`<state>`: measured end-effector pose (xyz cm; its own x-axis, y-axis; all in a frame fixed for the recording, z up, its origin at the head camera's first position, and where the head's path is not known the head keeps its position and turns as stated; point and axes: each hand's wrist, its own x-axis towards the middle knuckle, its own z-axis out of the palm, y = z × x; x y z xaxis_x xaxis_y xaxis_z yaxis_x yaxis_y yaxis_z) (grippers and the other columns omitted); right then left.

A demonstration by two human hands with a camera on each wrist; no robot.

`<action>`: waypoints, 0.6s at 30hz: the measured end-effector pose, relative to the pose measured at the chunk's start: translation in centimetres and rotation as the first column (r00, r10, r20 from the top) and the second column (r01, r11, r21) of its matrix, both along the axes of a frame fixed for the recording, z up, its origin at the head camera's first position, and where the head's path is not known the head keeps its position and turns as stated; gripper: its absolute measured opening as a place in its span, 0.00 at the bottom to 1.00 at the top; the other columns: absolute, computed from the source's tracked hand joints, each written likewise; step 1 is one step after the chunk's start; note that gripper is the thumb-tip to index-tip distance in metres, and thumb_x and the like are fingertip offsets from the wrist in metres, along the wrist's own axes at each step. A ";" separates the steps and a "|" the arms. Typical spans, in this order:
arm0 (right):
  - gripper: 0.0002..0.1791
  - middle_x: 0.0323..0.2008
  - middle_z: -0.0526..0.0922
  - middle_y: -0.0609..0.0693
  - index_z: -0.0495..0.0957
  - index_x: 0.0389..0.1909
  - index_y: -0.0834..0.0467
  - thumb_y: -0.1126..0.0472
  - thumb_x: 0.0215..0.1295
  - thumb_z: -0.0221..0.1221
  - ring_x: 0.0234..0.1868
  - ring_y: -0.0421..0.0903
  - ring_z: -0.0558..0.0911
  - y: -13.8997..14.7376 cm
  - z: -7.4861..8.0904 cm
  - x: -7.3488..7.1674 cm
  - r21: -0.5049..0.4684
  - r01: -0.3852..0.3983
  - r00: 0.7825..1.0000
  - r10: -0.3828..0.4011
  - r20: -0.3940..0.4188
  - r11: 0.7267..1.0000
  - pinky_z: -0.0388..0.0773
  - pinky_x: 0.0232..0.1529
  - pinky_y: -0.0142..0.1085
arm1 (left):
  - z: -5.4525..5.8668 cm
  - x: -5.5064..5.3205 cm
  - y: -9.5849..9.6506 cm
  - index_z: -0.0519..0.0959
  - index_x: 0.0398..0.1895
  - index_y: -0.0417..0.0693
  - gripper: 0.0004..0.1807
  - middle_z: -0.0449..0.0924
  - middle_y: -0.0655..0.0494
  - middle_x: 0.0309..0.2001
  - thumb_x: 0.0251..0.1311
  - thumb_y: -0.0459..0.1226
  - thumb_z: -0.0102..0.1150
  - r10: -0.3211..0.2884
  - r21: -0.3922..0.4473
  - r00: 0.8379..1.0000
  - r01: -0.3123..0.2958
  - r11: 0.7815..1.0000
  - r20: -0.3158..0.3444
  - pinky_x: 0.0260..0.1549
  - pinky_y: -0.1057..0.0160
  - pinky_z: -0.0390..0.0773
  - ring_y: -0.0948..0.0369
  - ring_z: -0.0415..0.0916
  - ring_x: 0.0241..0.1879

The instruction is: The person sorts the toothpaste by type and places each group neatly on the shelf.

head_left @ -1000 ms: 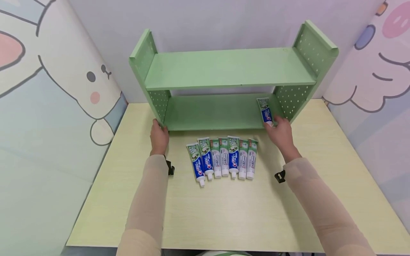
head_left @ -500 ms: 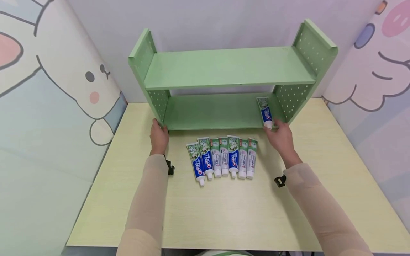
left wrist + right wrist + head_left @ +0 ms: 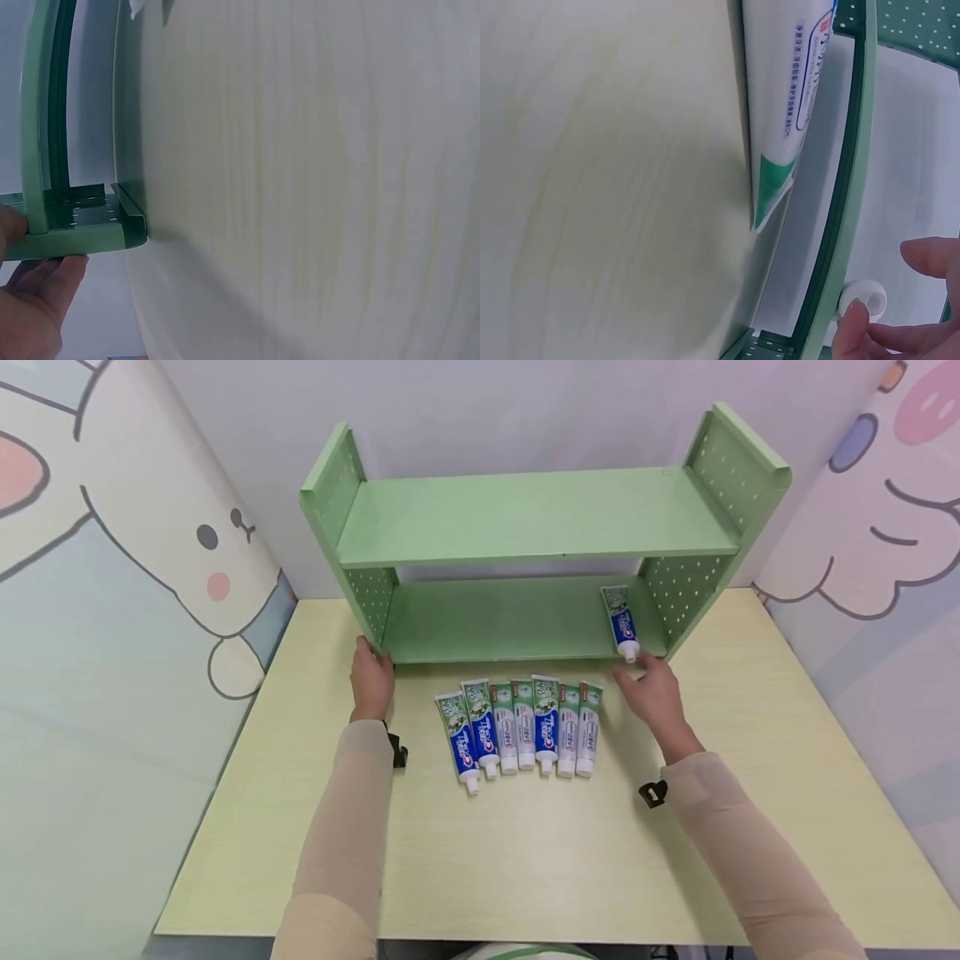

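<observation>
A person works at a green 2-tier shelf (image 3: 536,518) on a pale bench (image 3: 465,868), the left hand (image 3: 372,685) clamped on the shelf's front left corner. On the shelf's lower board (image 3: 487,622), near its right side panel (image 3: 682,597), 1 blue-and-green toothpaste tube (image 3: 621,618) lies flat, its long axis running back to front and its white cap (image 3: 628,652) at the shelf's front edge. The right hand (image 3: 656,697), much the nearer of the 2, is at the shelf's front right corner with thumb and fingers apart, the tube lying just beyond it; whether a fingertip brushes the cap cannot be told. In front of the shelf, a fanned row of 7 tubes (image 3: 524,727), 3 blue-and-green and 4 white-and-green, rests between the hands, caps pointing away from the shelf, its right end near the right hand
</observation>
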<state>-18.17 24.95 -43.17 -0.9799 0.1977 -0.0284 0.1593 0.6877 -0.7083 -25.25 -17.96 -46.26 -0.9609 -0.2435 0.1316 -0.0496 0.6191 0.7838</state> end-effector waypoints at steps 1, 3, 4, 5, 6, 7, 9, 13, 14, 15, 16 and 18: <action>0.36 0.61 0.68 0.70 0.58 0.68 0.73 0.51 0.71 0.55 0.51 0.64 0.74 -0.1 0.0 0.1 0.000 -0.001 1.000 0.001 0.010 1.000 0.71 0.51 0.56 | 0.0 0.0 0.0 0.57 0.65 0.36 0.21 0.68 0.35 0.59 0.74 0.34 0.45 0.001 0.000 1.000 -0.001 1.000 0.003 0.55 0.46 0.69 0.43 0.67 0.60; 0.37 0.61 0.68 0.70 0.57 0.69 0.73 0.51 0.71 0.55 0.52 0.64 0.74 -0.1 -0.2 0.1 -0.002 -0.004 1.000 0.004 0.031 1.000 0.71 0.51 0.55 | 0.1 0.0 0.0 0.57 0.65 0.36 0.21 0.67 0.35 0.59 0.74 0.34 0.44 0.002 0.003 1.000 -0.002 1.000 0.009 0.55 0.46 0.68 0.43 0.66 0.61; 0.37 0.61 0.68 0.70 0.57 0.69 0.73 0.51 0.71 0.55 0.52 0.64 0.74 -0.2 -0.2 0.1 -0.004 -0.005 0.999 0.005 0.044 1.000 0.71 0.51 0.55 | 0.1 0.0 0.0 0.57 0.65 0.36 0.21 0.68 0.36 0.59 0.74 0.34 0.45 0.003 0.002 1.000 -0.003 1.000 0.011 0.55 0.46 0.68 0.43 0.66 0.61; 0.37 0.61 0.68 0.70 0.58 0.69 0.72 0.50 0.71 0.55 0.53 0.64 0.73 -0.2 -0.2 0.2 -0.007 -0.005 0.998 0.006 0.057 1.000 0.71 0.51 0.55 | 0.1 0.0 0.0 0.57 0.65 0.36 0.21 0.68 0.36 0.59 0.74 0.35 0.45 0.003 0.001 1.000 -0.003 1.000 0.013 0.56 0.47 0.68 0.43 0.66 0.61; 0.37 0.61 0.68 0.70 0.57 0.69 0.72 0.50 0.71 0.55 0.54 0.65 0.73 -0.3 -0.3 0.2 -0.013 -0.009 0.997 0.010 0.073 1.000 0.71 0.51 0.56 | 0.1 0.0 0.0 0.57 0.65 0.37 0.21 0.67 0.36 0.59 0.74 0.34 0.45 0.004 0.003 1.000 -0.004 1.000 0.015 0.56 0.47 0.68 0.43 0.66 0.61; 0.38 0.61 0.68 0.70 0.57 0.69 0.72 0.50 0.71 0.55 0.55 0.65 0.72 -0.3 -0.3 0.2 -0.018 -0.013 0.996 0.015 0.088 1.000 0.71 0.52 0.56 | 0.1 0.0 0.0 0.57 0.65 0.37 0.21 0.67 0.36 0.59 0.74 0.34 0.45 0.004 0.003 1.000 -0.004 1.000 0.015 0.56 0.47 0.68 0.44 0.66 0.61; 0.38 0.61 0.68 0.71 0.55 0.71 0.71 0.49 0.72 0.54 0.56 0.66 0.71 -0.3 -0.4 0.2 -0.018 -0.030 0.993 0.032 0.117 0.999 0.70 0.53 0.56 | 0.1 0.0 0.0 0.57 0.65 0.36 0.21 0.67 0.36 0.60 0.74 0.34 0.44 0.003 0.003 1.000 -0.003 1.000 0.013 0.56 0.47 0.68 0.44 0.66 0.62; 0.40 0.62 0.66 0.72 0.50 0.72 0.72 0.49 0.72 0.53 0.53 0.66 0.75 -0.3 -0.7 0.3 -0.040 -0.068 0.978 0.075 0.194 0.997 0.75 0.49 0.53 | 0.1 0.0 0.0 0.58 0.65 0.36 0.21 0.68 0.35 0.59 0.73 0.34 0.45 0.002 0.001 1.000 -0.002 1.000 0.001 0.56 0.46 0.68 0.43 0.66 0.61; 0.41 0.62 0.65 0.73 0.50 0.72 0.72 0.49 0.72 0.53 0.50 0.65 0.77 -0.3 -0.8 0.4 -0.047 -0.076 0.972 0.085 0.219 0.996 0.76 0.47 0.52 | 0.1 0.0 0.1 0.58 0.64 0.35 0.21 0.68 0.35 0.59 0.73 0.33 0.45 0.003 0.000 1.000 -0.003 1.000 -0.002 0.56 0.46 0.68 0.43 0.66 0.61; 0.41 0.63 0.65 0.73 0.49 0.71 0.73 0.49 0.72 0.52 0.48 0.65 0.79 -0.3 -0.8 0.4 -0.054 -0.083 0.965 0.093 0.244 0.995 0.78 0.44 0.52 | 0.2 0.1 0.1 0.58 0.64 0.35 0.21 0.68 0.35 0.59 0.73 0.33 0.45 0.003 -0.002 1.000 -0.003 1.000 -0.006 0.55 0.46 0.68 0.42 0.66 0.61; 0.42 0.63 0.65 0.72 0.49 0.71 0.74 0.49 0.72 0.52 0.46 0.64 0.80 -0.4 -0.8 0.4 -0.062 -0.087 0.958 0.100 0.268 0.994 0.78 0.43 0.51 | 0.2 0.1 0.1 0.58 0.64 0.35 0.21 0.68 0.35 0.59 0.73 0.33 0.45 0.004 -0.002 1.000 -0.004 1.000 -0.009 0.55 0.46 0.68 0.42 0.67 0.61; 0.42 0.63 0.65 0.72 0.48 0.71 0.74 0.48 0.72 0.52 0.44 0.62 0.81 -0.5 -0.9 0.5 -0.065 -0.097 0.943 0.113 0.313 0.993 0.79 0.41 0.51 | 0.2 0.1 0.1 0.59 0.64 0.35 0.20 0.68 0.34 0.58 0.73 0.33 0.46 0.004 -0.001 1.000 -0.004 1.000 -0.014 0.55 0.46 0.68 0.42 0.67 0.60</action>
<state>-17.66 24.43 -44.03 -0.9341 0.0851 -0.3468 0.3091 0.6790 -0.6659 -25.12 -17.84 -46.10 -0.9579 -0.2474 0.1457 -0.0410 0.6200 0.7835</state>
